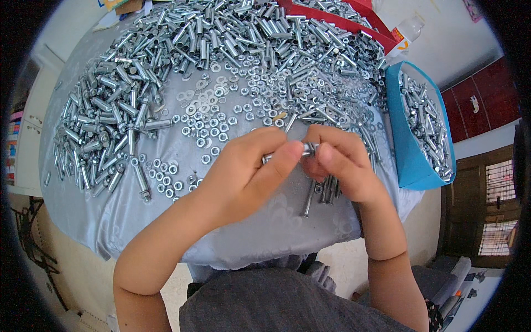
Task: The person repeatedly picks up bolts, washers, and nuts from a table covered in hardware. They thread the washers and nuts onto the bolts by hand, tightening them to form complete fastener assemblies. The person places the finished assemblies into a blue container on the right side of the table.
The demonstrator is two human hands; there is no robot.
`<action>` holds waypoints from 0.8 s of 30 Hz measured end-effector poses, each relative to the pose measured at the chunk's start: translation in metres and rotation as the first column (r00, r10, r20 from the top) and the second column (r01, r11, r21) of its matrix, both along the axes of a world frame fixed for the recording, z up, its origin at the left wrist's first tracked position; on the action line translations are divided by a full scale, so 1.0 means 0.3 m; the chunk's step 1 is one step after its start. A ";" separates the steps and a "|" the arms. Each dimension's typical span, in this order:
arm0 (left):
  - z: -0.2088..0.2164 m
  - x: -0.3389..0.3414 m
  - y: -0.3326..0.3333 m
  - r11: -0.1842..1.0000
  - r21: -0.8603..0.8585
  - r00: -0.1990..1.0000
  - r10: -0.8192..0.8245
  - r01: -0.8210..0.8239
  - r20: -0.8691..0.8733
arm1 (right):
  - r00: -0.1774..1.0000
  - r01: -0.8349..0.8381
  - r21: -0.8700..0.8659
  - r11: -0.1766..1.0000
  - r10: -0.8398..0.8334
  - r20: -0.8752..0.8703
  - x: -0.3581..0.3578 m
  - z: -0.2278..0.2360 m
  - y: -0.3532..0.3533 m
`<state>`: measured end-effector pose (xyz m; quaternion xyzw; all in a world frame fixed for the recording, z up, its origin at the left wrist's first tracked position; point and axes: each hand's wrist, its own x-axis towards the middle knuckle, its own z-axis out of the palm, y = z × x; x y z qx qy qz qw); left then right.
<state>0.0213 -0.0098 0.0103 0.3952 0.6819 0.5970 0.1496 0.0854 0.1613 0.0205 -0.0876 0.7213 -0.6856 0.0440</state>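
My left hand (251, 171) is closed around a silver bolt (267, 159), with thumb and fingers pinching its shank. My right hand (345, 163) meets it from the other side and pinches the bolt's far end, where a small ring-shaped piece (311, 148), a nut or washer, sits. The fingers hide much of the bolt. Below the right hand, several long bolts (307, 203) lie on the cloth. Loose hex nuts (206, 159) and flat washers (206, 98) spread out beyond the left hand.
Sleeve anchor bolts (99, 119) pile up on the left of the cloth-covered table (251, 238). Metal sleeves (204, 44) heap at the back, near a red tray (381, 30) and a plastic bottle (408, 30). A blue box (423, 174) full of bolts stands at the right edge.
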 end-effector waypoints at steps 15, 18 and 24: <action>-0.063 -0.024 0.022 0.998 0.029 0.908 0.068 -0.062 -0.412 | 0.932 0.157 -0.203 0.967 -0.077 0.355 -0.013 0.010 -0.011; -0.056 -0.022 0.024 0.997 0.001 0.928 0.074 -0.079 -0.366 | 0.933 0.165 -0.143 0.976 -0.107 0.343 -0.014 0.004 0.000; -0.035 -0.033 0.010 0.996 -0.045 0.797 0.084 -0.072 0.599 | 0.971 0.216 -0.084 0.973 -0.205 0.119 -0.039 0.000 0.000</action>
